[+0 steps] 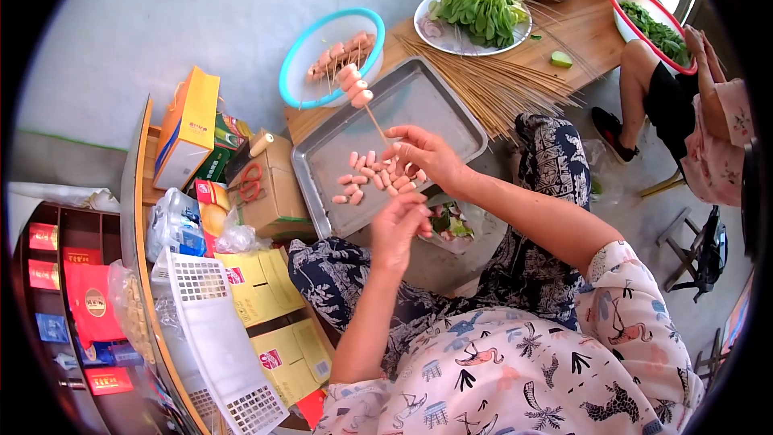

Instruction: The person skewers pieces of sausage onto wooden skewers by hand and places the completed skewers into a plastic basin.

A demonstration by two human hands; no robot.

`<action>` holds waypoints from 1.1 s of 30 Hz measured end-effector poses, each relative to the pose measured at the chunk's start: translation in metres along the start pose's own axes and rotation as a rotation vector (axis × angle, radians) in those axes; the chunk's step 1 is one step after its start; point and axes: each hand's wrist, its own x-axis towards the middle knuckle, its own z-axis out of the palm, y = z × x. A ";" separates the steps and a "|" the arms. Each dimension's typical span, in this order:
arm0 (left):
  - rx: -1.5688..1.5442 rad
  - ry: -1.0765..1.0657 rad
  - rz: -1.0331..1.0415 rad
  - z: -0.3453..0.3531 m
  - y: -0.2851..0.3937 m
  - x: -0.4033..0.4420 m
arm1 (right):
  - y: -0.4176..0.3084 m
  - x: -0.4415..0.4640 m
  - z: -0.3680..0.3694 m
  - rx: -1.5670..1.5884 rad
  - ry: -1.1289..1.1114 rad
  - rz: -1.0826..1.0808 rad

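Several pink sausage pieces sit at the upper end of a wooden skewer [374,123]. My right hand [427,159] pinches the skewer's lower part, above the metal tray [311,142]. Below it, my left hand [396,225] is over the tray's near edge with fingers curled; whether it holds anything is too small to tell. Loose sausage pieces [354,187] lie in the tray beside both hands. Beyond the tray, a blue-rimmed bowl [291,64] holds more skewered sausages [345,55].
Bare skewers [475,84] spread across the wooden table [592,32]. A plate [431,39] carries leafy greens [483,12]. At the right, another person [713,121] sits by a red-rimmed bowl [618,2]. Left are a cardboard box [278,193], red scissors [250,182] and a white basket [221,338].
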 end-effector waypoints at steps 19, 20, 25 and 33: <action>0.215 0.210 -0.087 -0.198 0.143 0.258 | -0.029 -0.013 -0.015 0.009 -0.132 0.233; 0.232 0.240 -0.087 -0.199 0.143 0.270 | -0.025 -0.012 -0.016 0.020 -0.144 0.228; 0.345 0.354 -0.104 -0.204 0.119 0.315 | -0.033 -0.013 -0.015 0.005 -0.148 0.271; 0.537 0.488 0.097 -0.188 0.109 0.227 | -0.027 -0.016 -0.016 -0.103 -0.225 0.240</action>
